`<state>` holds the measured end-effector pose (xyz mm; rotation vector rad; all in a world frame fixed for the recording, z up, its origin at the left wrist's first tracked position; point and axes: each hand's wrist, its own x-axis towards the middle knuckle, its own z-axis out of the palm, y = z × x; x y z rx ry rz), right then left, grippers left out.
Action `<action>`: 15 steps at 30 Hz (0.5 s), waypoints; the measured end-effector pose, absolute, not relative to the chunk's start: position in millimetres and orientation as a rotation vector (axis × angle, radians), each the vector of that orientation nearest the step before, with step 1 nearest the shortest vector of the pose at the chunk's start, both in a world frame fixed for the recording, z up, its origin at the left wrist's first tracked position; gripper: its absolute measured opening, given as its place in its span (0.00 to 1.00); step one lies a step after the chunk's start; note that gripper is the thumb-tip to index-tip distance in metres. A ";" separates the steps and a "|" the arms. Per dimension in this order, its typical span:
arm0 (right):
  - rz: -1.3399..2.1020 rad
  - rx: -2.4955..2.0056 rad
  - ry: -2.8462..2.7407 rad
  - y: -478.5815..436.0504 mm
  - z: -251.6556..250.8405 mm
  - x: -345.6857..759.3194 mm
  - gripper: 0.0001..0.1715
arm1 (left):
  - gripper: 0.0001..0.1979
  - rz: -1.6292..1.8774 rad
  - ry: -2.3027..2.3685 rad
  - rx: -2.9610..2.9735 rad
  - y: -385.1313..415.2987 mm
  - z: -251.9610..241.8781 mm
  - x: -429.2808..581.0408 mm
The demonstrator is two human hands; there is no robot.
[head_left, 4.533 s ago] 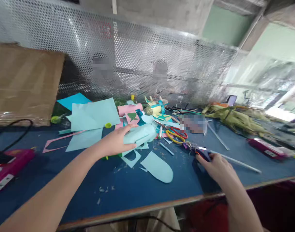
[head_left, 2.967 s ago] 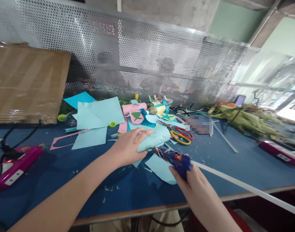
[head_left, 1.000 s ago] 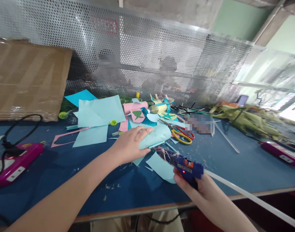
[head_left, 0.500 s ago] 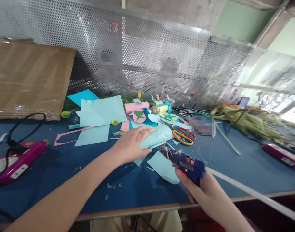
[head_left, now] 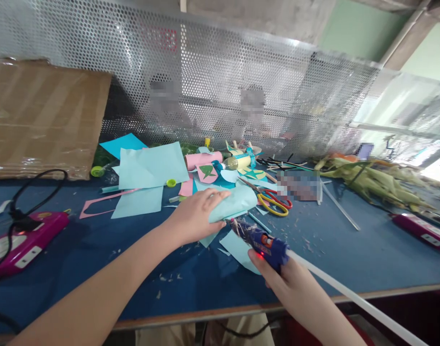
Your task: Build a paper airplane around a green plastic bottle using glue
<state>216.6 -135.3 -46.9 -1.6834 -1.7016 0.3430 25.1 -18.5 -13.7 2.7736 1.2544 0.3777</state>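
Fingers of left hand spread flat, pin pale-blue rolled paper; aim blue plastic glue gun, clenched in right hand, at five-o'clock edge.

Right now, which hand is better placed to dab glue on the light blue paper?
Probably the right hand: it grips the glue gun, whose nozzle sits at the edge of the light blue paper. The left hand lies flat on it.

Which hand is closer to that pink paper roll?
Left. The left hand lies just in front of the pink paper roll; the right hand, gripping the glue gun, is nearer the table edge.
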 end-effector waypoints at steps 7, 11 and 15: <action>0.458 -1.711 -1.771 -134.1 -35.2 220.1 0.28 | 0.32 0.403 1.256 2.775 -18.3 -15.2 25.4; 0.424 -1.712 -1.748 -133.2 -33.9 223.4 0.30 | 0.34 0.400 1.247 2.772 -18.6 -15.4 26.0; 0.401 -1.710 -1.781 -132.0 -37.7 228.3 0.29 | 0.34 0.369 1.248 2.772 -18.4 -15.5 25.9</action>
